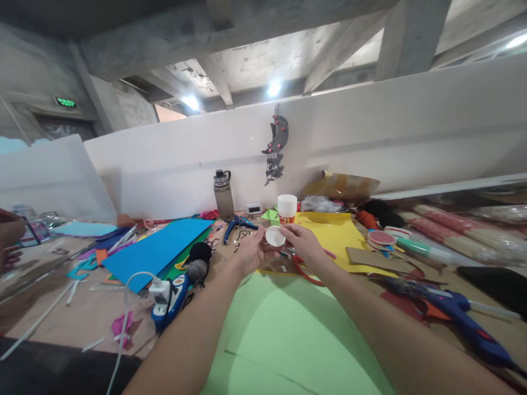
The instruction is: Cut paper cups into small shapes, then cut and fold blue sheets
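Between my two hands is a small white paper cup point(275, 236), its round white face turned toward me. My left hand point(251, 251) grips it from the left with curled fingers. My right hand point(303, 242) pinches its right edge. How deep the cup is cannot be seen from here. Just behind it stands a stack of white paper cups point(287, 204) with a red and yellow pattern low down. Under my forearms lies a light green paper sheet point(284, 334). Red-handled scissors point(307, 274) lie beneath my right wrist, partly hidden.
To the left are blue card point(160, 249), a power strip point(171, 304) with a white cable, and yarn balls point(198, 263). A bottle point(223, 196) and a blue glue gun point(235, 226) sit behind. On the right are yellow paper point(335, 233) and another glue gun point(461, 318). Another person's hand point(10, 255) shows far left.
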A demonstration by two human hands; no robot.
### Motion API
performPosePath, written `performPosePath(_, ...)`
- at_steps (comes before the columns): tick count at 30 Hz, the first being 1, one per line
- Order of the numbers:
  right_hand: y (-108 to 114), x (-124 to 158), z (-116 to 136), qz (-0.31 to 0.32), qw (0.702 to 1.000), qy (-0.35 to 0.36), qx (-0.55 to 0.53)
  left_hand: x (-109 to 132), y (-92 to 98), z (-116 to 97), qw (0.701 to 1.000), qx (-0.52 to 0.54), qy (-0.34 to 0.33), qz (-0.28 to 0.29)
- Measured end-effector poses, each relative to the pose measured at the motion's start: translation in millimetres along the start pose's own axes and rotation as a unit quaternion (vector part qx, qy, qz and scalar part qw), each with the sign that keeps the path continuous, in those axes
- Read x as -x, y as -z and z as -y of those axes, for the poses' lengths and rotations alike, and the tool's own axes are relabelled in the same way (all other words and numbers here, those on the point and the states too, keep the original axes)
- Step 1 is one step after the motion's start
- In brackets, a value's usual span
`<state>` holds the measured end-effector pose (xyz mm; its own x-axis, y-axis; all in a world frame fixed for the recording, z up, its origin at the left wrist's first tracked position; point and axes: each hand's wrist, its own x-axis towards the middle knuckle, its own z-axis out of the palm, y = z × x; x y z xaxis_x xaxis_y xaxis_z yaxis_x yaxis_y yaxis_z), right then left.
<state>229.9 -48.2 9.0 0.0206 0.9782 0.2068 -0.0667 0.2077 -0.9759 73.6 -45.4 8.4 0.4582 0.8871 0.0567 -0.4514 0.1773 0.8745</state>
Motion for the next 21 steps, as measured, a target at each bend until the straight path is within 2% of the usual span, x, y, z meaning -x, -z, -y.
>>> performPosePath(2, -1, 1, -1, 0.014, 1.0, -0.009, -0.006, 0, 0.7, 0, 1.0, 0.008, -0.001, -0.002)
performPosePath(6, 0, 1, -3, 0.012, 1.0, 0.003, 0.024, 1, 5.0, 0, 0.999, 0.002, 0.015, 0.031)
performPosePath(11, -1, 3, 0, -0.023, 0.996, 0.061, 0.065, 1, 3.8, 1, 1.0, -0.007, -0.02, -0.005)
performPosePath(15, -3, 11, 7, 0.007, 0.991, 0.102, 0.087, 1, -1.4, 1, 0.999, 0.006, -0.045, -0.028)
performPosePath(21, -2, 15, 10, 0.071, 0.98, 0.134, 0.127, 1, -3.7, 3, 0.998, 0.006, -0.044, -0.039)
